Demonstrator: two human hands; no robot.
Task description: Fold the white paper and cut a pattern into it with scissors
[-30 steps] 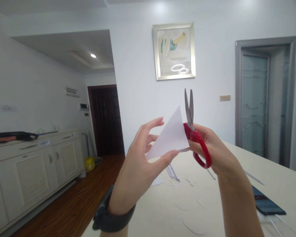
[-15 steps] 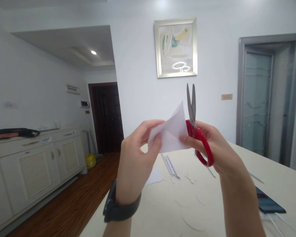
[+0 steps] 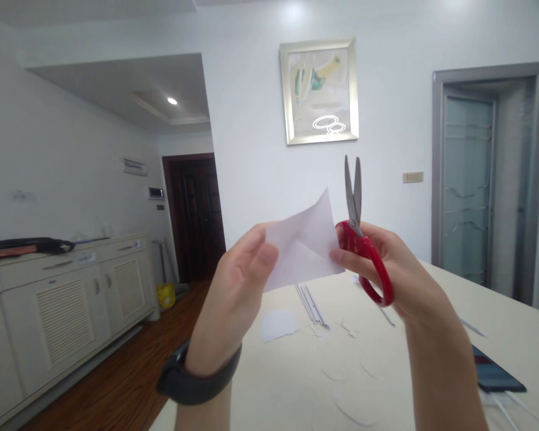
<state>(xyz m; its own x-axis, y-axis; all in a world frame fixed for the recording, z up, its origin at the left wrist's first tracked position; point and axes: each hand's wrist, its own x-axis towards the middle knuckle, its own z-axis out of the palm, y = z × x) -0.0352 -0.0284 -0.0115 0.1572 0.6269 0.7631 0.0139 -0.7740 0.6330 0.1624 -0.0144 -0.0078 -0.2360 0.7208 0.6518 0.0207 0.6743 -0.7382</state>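
Note:
A folded white paper is held up in front of me, above a cream table. My left hand, with a dark band on its wrist, pinches the paper's left edge with closed fingers. My right hand grips red-handled scissors, blades pointing straight up and nearly together, while its thumb and fingertip also press the paper's right edge. The scissors stand just right of the paper.
Paper scraps, thin strips and a small white piece lie on the table. A dark phone with a white cable rests at the right edge. A white cabinet lines the left wall beside wooden floor.
The paper has opened from a tight triangle into a wider, partly unfolded shape. My left hand shifted from an open-fingered hold to a pinch on its left edge. The scissors stayed upright.

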